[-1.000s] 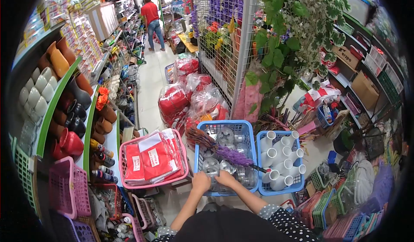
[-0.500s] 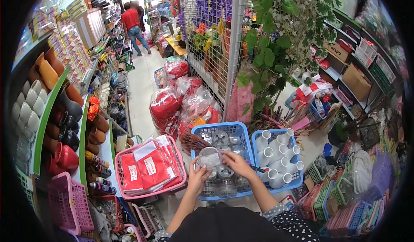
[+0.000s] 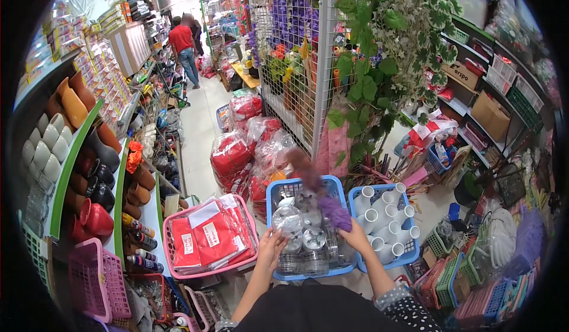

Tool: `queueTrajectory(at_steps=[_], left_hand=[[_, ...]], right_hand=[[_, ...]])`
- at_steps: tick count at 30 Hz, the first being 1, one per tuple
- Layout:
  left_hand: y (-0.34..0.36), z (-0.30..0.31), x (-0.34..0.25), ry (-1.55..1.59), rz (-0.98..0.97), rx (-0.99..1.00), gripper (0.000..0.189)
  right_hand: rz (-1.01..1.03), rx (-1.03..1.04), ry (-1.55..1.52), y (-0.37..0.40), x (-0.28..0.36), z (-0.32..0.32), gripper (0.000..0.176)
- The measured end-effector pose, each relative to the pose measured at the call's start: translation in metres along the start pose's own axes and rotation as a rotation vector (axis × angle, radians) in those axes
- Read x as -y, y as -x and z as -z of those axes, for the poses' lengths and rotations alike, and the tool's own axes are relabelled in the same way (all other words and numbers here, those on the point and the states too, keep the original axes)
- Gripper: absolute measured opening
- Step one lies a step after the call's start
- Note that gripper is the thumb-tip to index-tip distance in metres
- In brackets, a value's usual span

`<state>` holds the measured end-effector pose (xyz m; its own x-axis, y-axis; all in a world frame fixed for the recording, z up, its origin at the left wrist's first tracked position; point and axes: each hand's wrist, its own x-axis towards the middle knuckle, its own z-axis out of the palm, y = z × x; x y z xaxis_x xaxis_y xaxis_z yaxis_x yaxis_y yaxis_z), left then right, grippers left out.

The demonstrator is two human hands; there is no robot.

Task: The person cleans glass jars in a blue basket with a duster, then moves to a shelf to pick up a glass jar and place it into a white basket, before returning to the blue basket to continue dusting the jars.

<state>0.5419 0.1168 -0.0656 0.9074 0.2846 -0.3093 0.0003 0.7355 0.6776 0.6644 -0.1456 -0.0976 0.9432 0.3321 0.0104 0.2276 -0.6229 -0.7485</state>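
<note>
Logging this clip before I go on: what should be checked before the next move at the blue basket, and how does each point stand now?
1. Right hand has a grip on the duster: ok, fingers closed at its base.
2. Duster clear of the jars: cannot tell, it is motion-blurred.
3. Left hand has a grip on the jar: cannot tell, fingertips reach its lower edge only.
4. Basket sits level beside the pink basket: ok.
5. Cups stay inside their own basket: ok.
6. Aisle near the hands free of others: ok, a person stands far down it.
</note>
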Motion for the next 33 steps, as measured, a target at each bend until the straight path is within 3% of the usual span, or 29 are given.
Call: queueTrajectory(at_steps=[2, 4, 6, 7, 9, 10, 12, 13, 15, 18, 24, 25, 27, 28, 30, 32, 33], left_hand=[[-0.005, -0.001, 0.002, 0.011, -0.003, -0.011, 0.032], [-0.009, -0.003, 0.005, 0.019, -0.003, -0.025, 0.033], [-0.014, -0.005, 0.008, -0.015, -0.015, -0.044, 0.028], [-0.018, 0.0, 0.013, 0.035, -0.04, -0.042, 0.029], [-0.024, 0.001, 0.018, 0.043, -0.058, -0.07, 0.031], [-0.023, -0.002, 0.018, 0.041, -0.055, -0.066, 0.031], [-0.024, -0.011, 0.017, -0.009, -0.008, -0.073, 0.033], [-0.024, -0.011, 0.018, -0.008, -0.012, -0.083, 0.033], [-0.022, -0.012, 0.019, 0.011, -0.054, -0.039, 0.034], [-0.019, -0.019, 0.017, 0.02, -0.042, -0.009, 0.036], [-0.011, -0.025, 0.028, 0.002, -0.041, -0.021, 0.04], [-0.012, -0.025, 0.028, -0.029, -0.011, -0.01, 0.039], [-0.01, -0.028, 0.03, -0.093, -0.002, -0.001, 0.031], [-0.007, -0.031, 0.031, -0.09, -0.002, -0.001, 0.031], [-0.003, -0.032, 0.031, -0.018, -0.079, -0.037, 0.025], [-0.003, -0.029, 0.032, -0.012, -0.073, -0.066, 0.023], [-0.002, -0.032, 0.029, -0.037, -0.036, -0.048, 0.025]], right_hand=[[-0.066, -0.158, -0.315, 0.022, 0.02, 0.017, 0.051], [-0.002, -0.23, -0.324, 0.047, 0.049, 0.041, 0.05], [-0.1, 0.087, -0.331, 0.067, 0.046, 0.055, 0.048], [-0.1, 0.083, -0.331, 0.073, 0.051, 0.061, 0.048], [-0.036, 0.118, 0.23, 0.081, 0.062, 0.069, 0.05], [-0.04, 0.113, 0.23, 0.083, 0.06, 0.064, 0.05], [-0.149, -0.109, 0.148, 0.086, 0.06, 0.052, 0.053], [-0.15, -0.113, 0.148, 0.088, 0.063, 0.055, 0.053], [-0.026, 0.099, 0.258, 0.093, 0.071, 0.062, 0.044], [-0.145, -0.08, 0.171, 0.09, 0.07, 0.062, 0.049], [0.031, 0.033, 0.22, 0.091, 0.071, 0.062, 0.049], [0.03, 0.03, 0.22, 0.089, 0.068, 0.059, 0.049], [-0.174, -0.131, 0.127, 0.086, 0.063, 0.055, 0.05], [-0.173, -0.131, 0.13, 0.088, 0.059, 0.058, 0.05], [0.064, 0.082, 0.255, 0.095, 0.051, 0.064, 0.052], [0.062, 0.048, 0.189, 0.1, 0.054, 0.07, 0.051], [-0.052, -0.025, 0.169, 0.1, 0.054, 0.073, 0.051]])
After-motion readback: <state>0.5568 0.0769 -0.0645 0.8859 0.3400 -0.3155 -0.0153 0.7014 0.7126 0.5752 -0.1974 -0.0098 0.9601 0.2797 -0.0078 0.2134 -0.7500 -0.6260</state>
